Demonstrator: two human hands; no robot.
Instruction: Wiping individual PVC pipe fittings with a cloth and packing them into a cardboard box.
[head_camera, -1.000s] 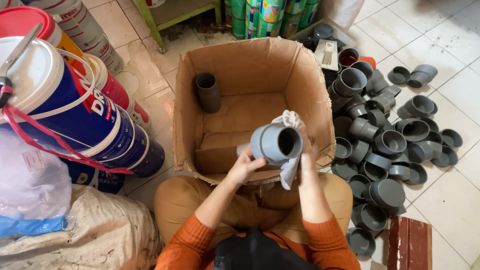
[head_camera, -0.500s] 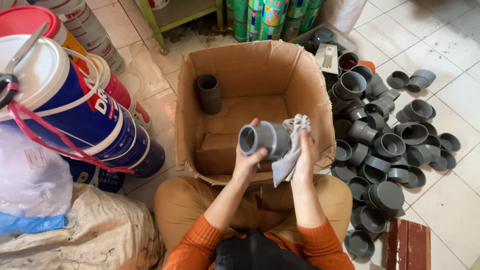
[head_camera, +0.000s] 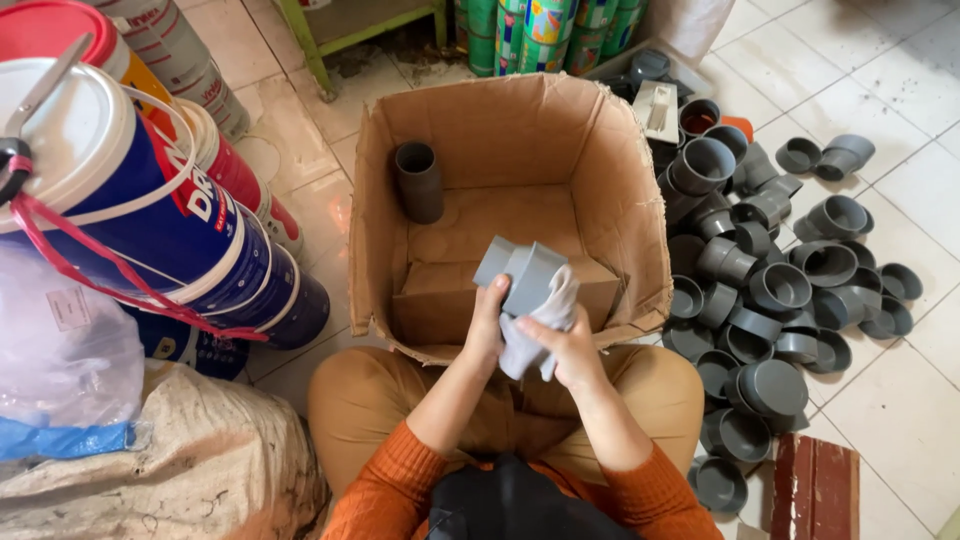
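Note:
I sit on the floor behind an open cardboard box. My left hand grips a grey plastic pipe fitting from below, held over the box's near edge. My right hand presses a pale cloth against the fitting's side. Another grey fitting stands upright in the box's far left corner.
A heap of several grey pipe fittings covers the tiles to my right. Large paint buckets lie stacked on the left above a full sack. Cans and a green shelf leg stand beyond the box. A brown brick lies at lower right.
The fitting has been turned so its open mouth no longer faces me. My right hand with the cloth has slid down over the fitting's side.

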